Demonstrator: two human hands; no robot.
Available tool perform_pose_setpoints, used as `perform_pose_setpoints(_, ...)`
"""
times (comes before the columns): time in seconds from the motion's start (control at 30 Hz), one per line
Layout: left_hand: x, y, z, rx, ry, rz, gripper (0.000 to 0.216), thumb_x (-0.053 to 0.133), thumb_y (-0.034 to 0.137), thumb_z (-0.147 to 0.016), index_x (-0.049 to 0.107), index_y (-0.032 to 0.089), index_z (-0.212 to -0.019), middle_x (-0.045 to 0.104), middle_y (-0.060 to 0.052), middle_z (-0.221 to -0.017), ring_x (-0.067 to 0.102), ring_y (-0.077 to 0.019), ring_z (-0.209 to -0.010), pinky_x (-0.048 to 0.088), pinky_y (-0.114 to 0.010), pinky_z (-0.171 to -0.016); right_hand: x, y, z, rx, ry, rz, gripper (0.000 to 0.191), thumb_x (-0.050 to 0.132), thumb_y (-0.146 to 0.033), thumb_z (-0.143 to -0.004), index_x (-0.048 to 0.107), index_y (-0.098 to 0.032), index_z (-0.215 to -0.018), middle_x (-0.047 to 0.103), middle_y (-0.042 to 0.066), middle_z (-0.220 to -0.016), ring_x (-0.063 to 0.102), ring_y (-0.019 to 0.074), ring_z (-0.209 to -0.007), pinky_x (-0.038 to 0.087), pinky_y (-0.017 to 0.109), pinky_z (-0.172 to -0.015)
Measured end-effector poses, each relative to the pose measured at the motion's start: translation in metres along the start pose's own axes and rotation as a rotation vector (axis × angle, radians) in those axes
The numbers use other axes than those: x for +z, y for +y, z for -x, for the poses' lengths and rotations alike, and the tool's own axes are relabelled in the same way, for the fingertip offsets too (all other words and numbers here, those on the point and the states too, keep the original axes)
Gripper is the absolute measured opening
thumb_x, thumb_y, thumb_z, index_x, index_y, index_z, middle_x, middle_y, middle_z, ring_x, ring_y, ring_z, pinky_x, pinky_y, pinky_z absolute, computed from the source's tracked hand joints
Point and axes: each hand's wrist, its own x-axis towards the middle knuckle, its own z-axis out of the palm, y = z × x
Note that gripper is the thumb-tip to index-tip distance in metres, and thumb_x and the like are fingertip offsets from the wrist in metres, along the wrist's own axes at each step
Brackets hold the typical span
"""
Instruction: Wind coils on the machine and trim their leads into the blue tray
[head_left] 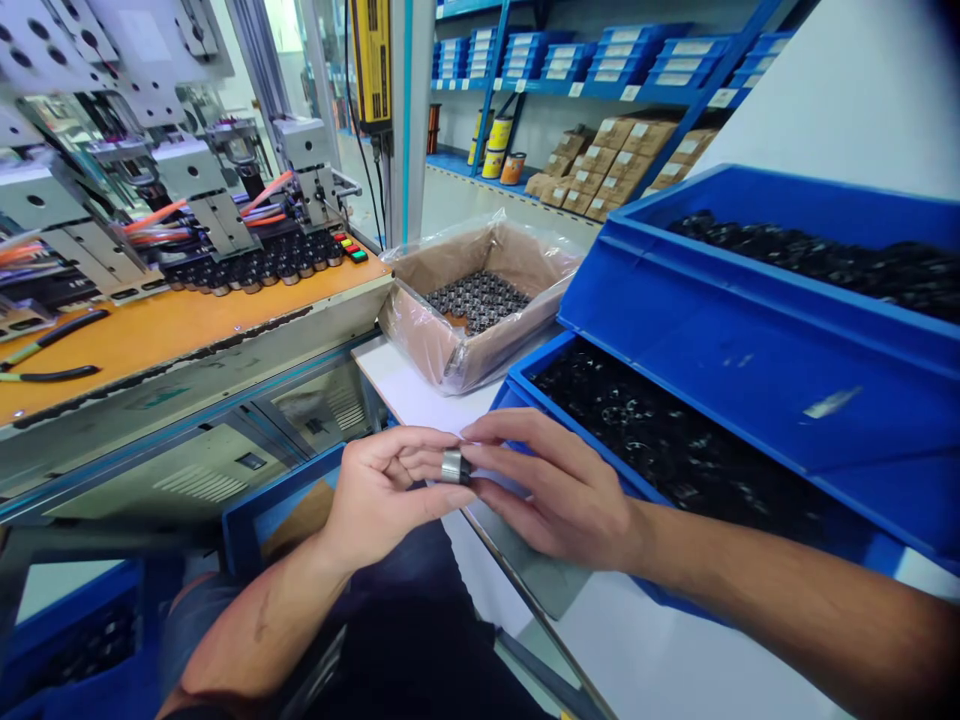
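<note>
Metal ring (pixel 452 466), mid-frame as I watch | grip: left hand (pixel 379 495) pinched around it, right hand (pixel 562 490) fingertips clamped on its black end | best kept square, with light, even pressure | blue bin (pixel 541 356) at right | cardboard box (pixel 489 362) on white counter (pixel 384 372), upper centre

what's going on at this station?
A person's left hand and right hand hold a small silver-and-black part between them, off the white table. Two blue bins of black pieces stand to the right; ahead, a plastic-lined carton holds many small parts. More parts line the orange bench at left.
</note>
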Motion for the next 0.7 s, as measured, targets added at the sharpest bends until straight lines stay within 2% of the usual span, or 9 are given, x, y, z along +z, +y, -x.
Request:
perform_pose_setpoints(0.27,-0.002,0.0,0.002,-0.037,-0.006,0.04,0.04,0.087,0.004,-0.059,0.078,0.019,-0.094,0.079,-0.004,-0.085,0.076,-0.0172,-0.078,0.063,-0.023,-0.073,-0.002,0.0,0.002,-0.026,-0.002,0.06,0.022,0.062,-0.009,-0.091,0.061,-0.011,-0.113,0.063,0.012,-0.101,0.062,0.0172,-0.097,0.059,0.032,-0.082)
perform_pose_setpoints(0.5,-0.001,0.005,0.0,-0.124,-0.023,0.123,0.044,0.085,-0.005,-0.053,0.079,0.019,-0.09,0.079,-0.002,-0.084,0.076,-0.016,-0.075,0.062,-0.019,-0.07,-0.003,0.0,0.001,-0.114,-0.014,0.118,0.019,0.061,-0.008,-0.091,0.063,-0.009,-0.109,0.063,0.009,-0.092,0.063,0.0174,-0.09,0.059,0.029,-0.075)
perform_pose_setpoints(0.6,0.009,-0.001,0.004,-0.115,0.037,0.165,0.04,0.087,-0.003,-0.051,0.078,0.016,-0.085,0.079,-0.003,-0.079,0.075,-0.0131,-0.071,0.061,-0.017,-0.068,-0.005,-0.001,0.001,-0.139,-0.02,0.161,0.017,0.06,-0.013,-0.093,0.063,-0.007,-0.108,0.063,0.009,-0.087,0.063,0.0174,-0.083,0.059,0.03,-0.07)
perform_pose_setpoints(0.7,0.018,-0.012,0.009,-0.044,0.132,0.201,0.038,0.091,0.005,-0.051,0.075,0.015,-0.084,0.078,-0.003,-0.077,0.074,-0.0122,-0.071,0.06,-0.018,-0.069,-0.008,-0.003,0.003,-0.2,-0.028,0.25,0.018,0.06,-0.014,-0.092,0.064,-0.006,-0.108,0.064,0.012,-0.09,0.064,0.0214,-0.085,0.06,0.033,-0.072)
